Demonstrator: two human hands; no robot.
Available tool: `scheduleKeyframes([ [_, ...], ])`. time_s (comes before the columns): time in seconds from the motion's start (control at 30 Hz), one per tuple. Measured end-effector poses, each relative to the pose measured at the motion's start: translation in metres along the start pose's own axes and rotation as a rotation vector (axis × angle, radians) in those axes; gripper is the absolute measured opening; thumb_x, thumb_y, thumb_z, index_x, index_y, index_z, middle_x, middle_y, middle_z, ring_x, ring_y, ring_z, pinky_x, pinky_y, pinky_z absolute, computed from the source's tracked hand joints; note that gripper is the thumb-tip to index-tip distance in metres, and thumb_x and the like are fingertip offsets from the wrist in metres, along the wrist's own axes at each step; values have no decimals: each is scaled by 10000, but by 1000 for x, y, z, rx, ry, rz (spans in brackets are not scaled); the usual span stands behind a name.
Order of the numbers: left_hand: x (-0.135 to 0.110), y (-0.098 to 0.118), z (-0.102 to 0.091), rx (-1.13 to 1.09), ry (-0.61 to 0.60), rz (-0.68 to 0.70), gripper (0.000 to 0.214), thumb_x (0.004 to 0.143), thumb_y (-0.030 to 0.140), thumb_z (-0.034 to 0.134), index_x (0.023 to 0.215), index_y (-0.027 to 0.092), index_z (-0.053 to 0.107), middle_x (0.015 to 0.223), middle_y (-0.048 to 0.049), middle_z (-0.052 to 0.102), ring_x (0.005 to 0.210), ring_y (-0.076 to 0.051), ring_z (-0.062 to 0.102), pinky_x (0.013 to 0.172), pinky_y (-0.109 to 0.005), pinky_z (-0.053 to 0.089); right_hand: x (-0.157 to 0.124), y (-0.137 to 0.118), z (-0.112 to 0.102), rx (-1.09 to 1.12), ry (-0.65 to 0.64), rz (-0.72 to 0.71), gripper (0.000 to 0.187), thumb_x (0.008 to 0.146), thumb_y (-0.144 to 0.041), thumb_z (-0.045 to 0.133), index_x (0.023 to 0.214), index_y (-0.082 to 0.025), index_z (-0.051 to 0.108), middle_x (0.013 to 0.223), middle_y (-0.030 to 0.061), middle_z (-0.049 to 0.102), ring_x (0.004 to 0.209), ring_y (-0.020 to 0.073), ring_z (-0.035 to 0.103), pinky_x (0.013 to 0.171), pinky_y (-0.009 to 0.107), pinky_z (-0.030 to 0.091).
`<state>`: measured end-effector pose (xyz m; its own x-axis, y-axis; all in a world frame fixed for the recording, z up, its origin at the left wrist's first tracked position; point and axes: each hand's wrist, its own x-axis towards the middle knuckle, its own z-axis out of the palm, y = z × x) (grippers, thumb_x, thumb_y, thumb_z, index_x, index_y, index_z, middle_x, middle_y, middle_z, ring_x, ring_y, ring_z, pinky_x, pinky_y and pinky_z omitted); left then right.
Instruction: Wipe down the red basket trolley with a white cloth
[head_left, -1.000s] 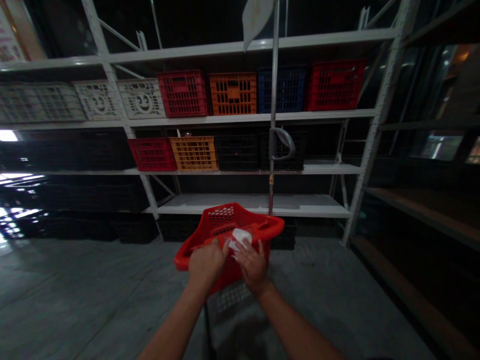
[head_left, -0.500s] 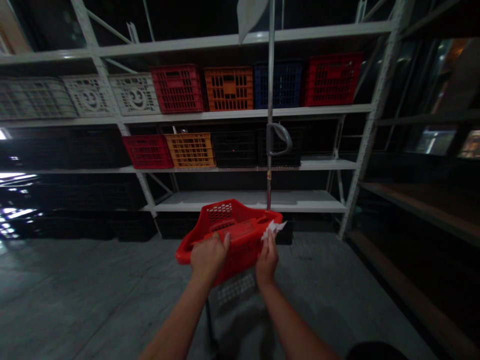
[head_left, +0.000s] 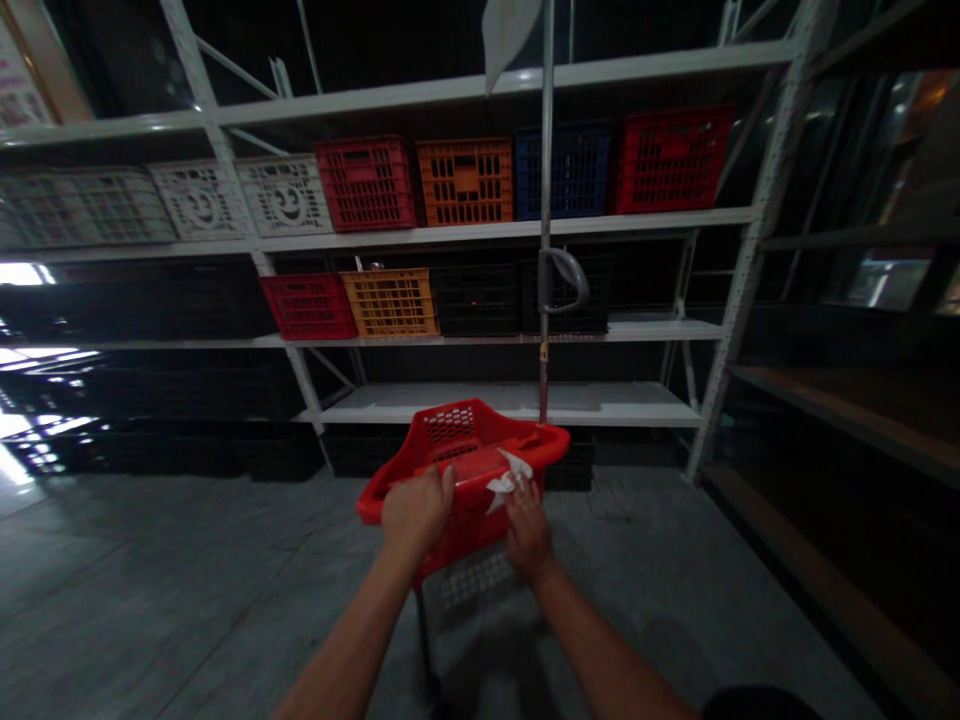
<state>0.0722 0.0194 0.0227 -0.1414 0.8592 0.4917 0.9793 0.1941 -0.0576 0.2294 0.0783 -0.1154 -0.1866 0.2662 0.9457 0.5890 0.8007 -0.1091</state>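
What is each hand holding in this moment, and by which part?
The left hand grips the near rim of the red plastic basket. The right hand holds a crumpled white tissue by its lower part, at the basket.

White steel shelving (head_left: 754, 240) stands in dim light, its upper shelf (head_left: 480, 229) bearing a row of plastic crates: three white (head_left: 285, 197), then red (head_left: 365, 185), orange (head_left: 465, 182), blue (head_left: 562, 172) and red (head_left: 671, 160). The shelf below (head_left: 487, 340) holds red (head_left: 307, 307), orange (head_left: 390, 303) and black (head_left: 476, 300) crates. Stacked black crates (head_left: 277, 452) rest on the grey concrete floor (head_left: 187, 570) beneath the lowest shelf (head_left: 510, 405).
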Motion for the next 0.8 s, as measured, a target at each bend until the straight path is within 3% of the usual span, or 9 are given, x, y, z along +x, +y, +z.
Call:
scheduleKeyframes([
  [0.13,0,-3,2,18,-3,1,599,872,449,118,861,115,615,661,-138,652,667,-270,637,605,-355,433,7,42,-25,-115,99,190,457,868,-118,296,1321,-96,354,1333,166,414,1318,249,219,1010,542,292],
  [0.27,-2,-4,3,32,11,13,605,872,452,113,865,111,614,653,-146,646,668,-278,636,611,-366,433,38,56,-53,-154,134,318,417,894,-205,317,1288,-93,398,1292,163,453,1274,244,308,1017,493,292],
  [0.37,-2,-4,4,31,5,14,597,871,448,116,850,121,615,651,-140,647,664,-277,635,605,-363,434,67,48,-61,-86,-35,232,342,894,-209,317,1155,-141,528,1164,112,552,1147,211,444,991,424,328],
  [0.5,0,-5,4,41,-3,19,582,870,450,122,859,136,613,660,-128,655,657,-269,637,595,-352,436,99,24,-51,-114,-291,202,323,910,-198,297,896,-164,618,867,69,638,879,180,554,853,332,392],
  [0.67,1,-14,5,66,-21,23,577,870,432,115,862,139,611,669,-128,658,663,-268,636,597,-351,438,120,-1,-48,-176,-500,280,317,933,-247,285,1044,-184,575,918,60,657,869,166,574,791,283,367],
  [0.8,1,-27,3,62,-63,32,559,871,426,122,930,140,598,703,-127,663,683,-275,636,595,-355,440,134,12,-65,-201,-801,160,451,899,-481,305,959,-170,627,900,92,671,849,205,591,769,307,363],
])
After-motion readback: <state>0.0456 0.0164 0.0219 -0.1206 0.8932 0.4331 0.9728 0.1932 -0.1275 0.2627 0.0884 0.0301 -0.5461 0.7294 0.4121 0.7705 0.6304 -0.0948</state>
